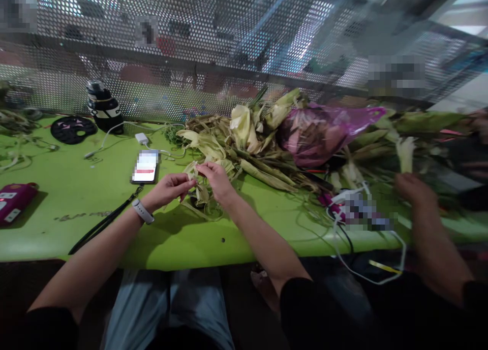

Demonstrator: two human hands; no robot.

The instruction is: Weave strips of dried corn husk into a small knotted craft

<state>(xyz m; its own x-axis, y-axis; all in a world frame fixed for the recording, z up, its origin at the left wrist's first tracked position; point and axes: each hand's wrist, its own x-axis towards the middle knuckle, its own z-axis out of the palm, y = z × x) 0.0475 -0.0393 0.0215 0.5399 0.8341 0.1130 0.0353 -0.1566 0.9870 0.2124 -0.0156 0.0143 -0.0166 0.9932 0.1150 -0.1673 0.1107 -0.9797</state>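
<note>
My left hand (174, 187), with a pale watch band on the wrist, pinches a pale strip of corn husk (192, 170) over the green table. On the same strip my right hand (215, 181) is closed from the other side, fingertips close to the left ones. Below the hands lies a small tangle of husk strips (206, 196), partly hidden by the fingers. Just behind is a large heap of corn husks (263, 169), green, yellow and brown. A lit phone (145, 167) rests to the left of my left hand.
A pink plastic bag (305, 136) sits on the husks. At right, a co-worker's hand (417, 192) holds a husk near a cable (404, 253). A magenta power strip (17, 203), black bottle (103, 108) and black palette-shaped tray (68, 131) stand left. Perforated metal mesh (213, 40) runs behind.
</note>
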